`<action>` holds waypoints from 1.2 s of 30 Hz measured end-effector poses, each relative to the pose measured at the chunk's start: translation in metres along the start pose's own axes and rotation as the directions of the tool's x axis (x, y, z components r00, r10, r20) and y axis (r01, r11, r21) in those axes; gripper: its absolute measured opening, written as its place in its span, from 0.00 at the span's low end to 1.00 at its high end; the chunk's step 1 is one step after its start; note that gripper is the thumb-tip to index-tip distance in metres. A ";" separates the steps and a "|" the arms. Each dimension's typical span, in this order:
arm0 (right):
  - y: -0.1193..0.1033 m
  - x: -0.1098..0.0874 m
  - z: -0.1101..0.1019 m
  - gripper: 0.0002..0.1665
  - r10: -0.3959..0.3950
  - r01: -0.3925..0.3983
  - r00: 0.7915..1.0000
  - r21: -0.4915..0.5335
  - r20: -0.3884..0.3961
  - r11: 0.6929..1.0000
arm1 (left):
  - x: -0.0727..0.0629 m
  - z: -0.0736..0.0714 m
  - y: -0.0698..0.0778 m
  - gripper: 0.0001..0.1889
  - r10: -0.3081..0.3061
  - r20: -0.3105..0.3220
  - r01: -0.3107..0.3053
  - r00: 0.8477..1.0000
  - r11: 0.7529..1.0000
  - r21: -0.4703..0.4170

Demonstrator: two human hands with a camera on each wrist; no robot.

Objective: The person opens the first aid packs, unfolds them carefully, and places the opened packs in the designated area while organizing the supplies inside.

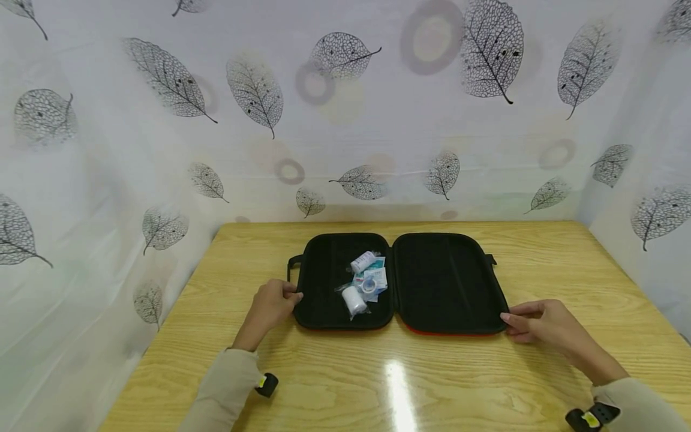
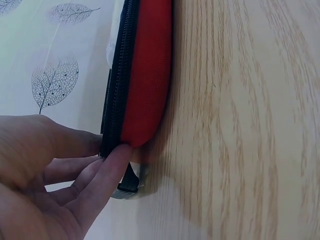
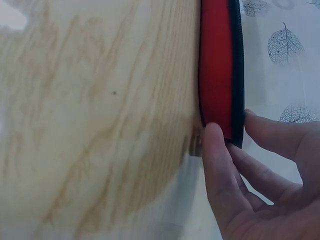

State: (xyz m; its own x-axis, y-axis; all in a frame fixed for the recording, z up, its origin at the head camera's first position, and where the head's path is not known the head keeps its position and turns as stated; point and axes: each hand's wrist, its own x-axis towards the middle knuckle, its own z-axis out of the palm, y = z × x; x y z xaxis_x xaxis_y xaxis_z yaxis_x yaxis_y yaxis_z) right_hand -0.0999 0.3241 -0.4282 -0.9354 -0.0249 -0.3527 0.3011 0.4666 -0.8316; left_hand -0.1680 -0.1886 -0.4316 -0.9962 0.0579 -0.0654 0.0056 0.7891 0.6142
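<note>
A zippered case [image 1: 445,288], black inside and red outside, lies spread open like a book on the table. My left hand [image 1: 274,303] grips its left edge, thumb on the zipper rim and fingers against the red side, as the left wrist view shows. At the front right corner, my right hand [image 1: 545,327] pinches the other half the same way. In the left half rest a plastic-wrapped white roll [image 1: 354,301], a second wrapped roll [image 1: 363,262], a small ring-shaped tape roll [image 1: 369,284] and flat packets [image 1: 379,276]. The right half holds nothing visible.
The case sits toward the back of the wooden table [image 1: 335,378]. A black strap handle [image 1: 294,261] sticks out at its left side. Behind and at both sides hangs a pale curtain [image 1: 378,138] printed with leaves.
</note>
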 end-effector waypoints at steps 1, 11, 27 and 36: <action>-0.001 -0.001 -0.001 0.36 -0.012 0.011 1.000 -0.029 -0.008 1.000 | 0.000 0.000 0.000 0.14 -0.005 0.003 0.005 1.000 1.000 -0.005; -0.022 0.000 -0.011 0.36 -0.144 0.126 0.988 -0.234 -0.061 0.964 | 0.001 -0.001 -0.001 0.15 -0.041 0.026 0.042 0.999 0.999 -0.024; -0.081 0.041 0.019 0.30 -0.416 0.394 0.909 -0.403 0.035 0.826 | 0.002 -0.002 -0.002 0.16 -0.057 0.053 0.059 0.997 0.997 -0.047; -0.099 0.073 0.048 0.28 -0.515 0.530 0.845 -0.360 0.144 0.768 | 0.004 0.000 -0.002 0.15 -0.056 0.050 0.058 0.997 0.998 -0.038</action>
State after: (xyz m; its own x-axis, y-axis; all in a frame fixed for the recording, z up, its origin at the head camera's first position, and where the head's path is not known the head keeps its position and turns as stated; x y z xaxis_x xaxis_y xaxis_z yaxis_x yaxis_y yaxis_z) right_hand -0.1893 0.2341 -0.3922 -0.9188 -0.3887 0.0685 -0.3307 0.6635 -0.6712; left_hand -0.1717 -0.1898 -0.4326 -0.9892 0.0442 -0.1395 -0.0558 0.7674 0.6387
